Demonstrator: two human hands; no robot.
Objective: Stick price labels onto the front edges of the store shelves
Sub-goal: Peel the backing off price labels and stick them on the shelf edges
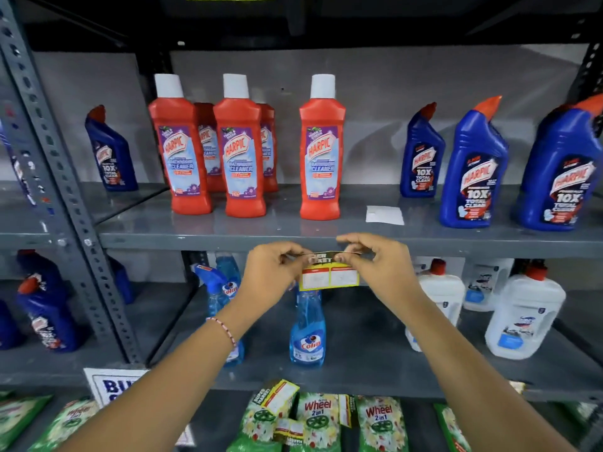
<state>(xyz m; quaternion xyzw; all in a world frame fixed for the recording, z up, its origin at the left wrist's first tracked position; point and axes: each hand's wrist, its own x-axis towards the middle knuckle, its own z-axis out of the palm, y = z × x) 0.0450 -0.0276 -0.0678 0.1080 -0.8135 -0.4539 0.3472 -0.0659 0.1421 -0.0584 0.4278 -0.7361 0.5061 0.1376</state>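
- Yellow-edged and printed with red-framed white boxes, the price label (329, 272) hangs between our two hands in the head view, its dark top strip folded back toward the shelf edge (195, 239) just above it.
- Our left hand (272, 272) pinches the label's upper left corner between thumb and fingertips, the remaining fingers curled in.
- Our right hand (375, 265) pinches the upper right part of the same top strip, thumb underneath and index finger on top.
- We see the label's top held right against the lower lip of the grey metal shelf front, while its printed lower half hangs free below our fingers, in front of a blue spray bottle (307, 331).
- A beaded bracelet (225, 329) circles our left wrist.
- On the shelf above stand red cleaner bottles (239, 151) with white caps and, to the right, blue toilet cleaner bottles (473, 171); a small white paper square (384, 214) lies flat on the shelf between them, just above our right hand.
- White jugs (525, 314) with red caps sit on the lower shelf to the right of our right forearm.
- More yellow labels (277, 399) lie loose on green detergent packs (319, 422) at the bottom, between our forearms.
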